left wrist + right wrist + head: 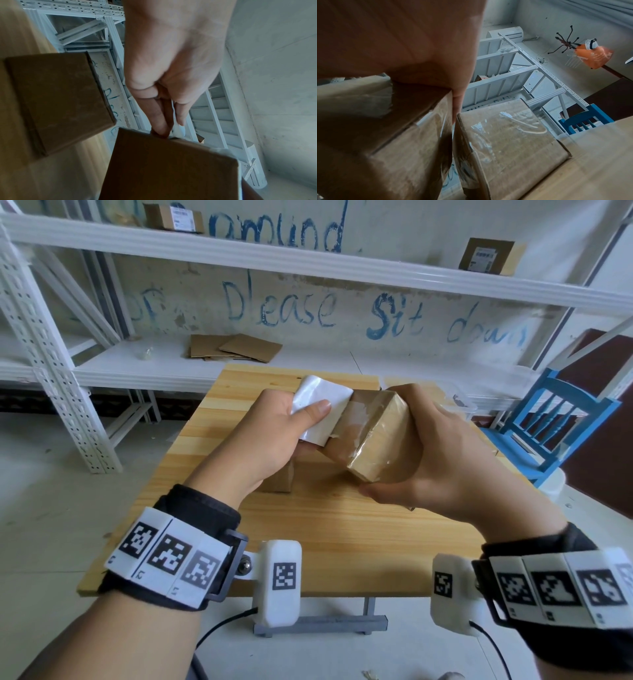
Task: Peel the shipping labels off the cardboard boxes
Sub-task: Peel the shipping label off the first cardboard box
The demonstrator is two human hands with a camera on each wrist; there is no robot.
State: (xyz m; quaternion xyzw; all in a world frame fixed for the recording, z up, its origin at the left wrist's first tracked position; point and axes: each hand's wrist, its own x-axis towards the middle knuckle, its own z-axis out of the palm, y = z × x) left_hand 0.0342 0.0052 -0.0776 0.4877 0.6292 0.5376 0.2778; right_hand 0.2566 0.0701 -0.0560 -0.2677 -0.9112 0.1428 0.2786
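Note:
Above the wooden table (pixel 308 542) my right hand (pixel 428 453) grips a taped cardboard box (pixel 376 436), tilted, thumb under its near corner. My left hand (pixel 274 426) pinches the white shipping label (pixel 320 405), which is peeled back off the box's left face and curls toward my palm. Torn white residue shows where the label came away. In the left wrist view my fingers (pixel 161 121) reach over the box's edge (pixel 171 162). The right wrist view shows my palm against the held box (pixel 393 142).
A second small box (pixel 279 479) stands on the table under my left hand, also seen as the box (pixel 60 97). Another taped box (pixel 508 142) lies beyond the held one. White metal shelving (pixel 51 354) lines the wall, with flat cardboard (pixel 236 347). A blue chair (pixel 555 422) stands at right.

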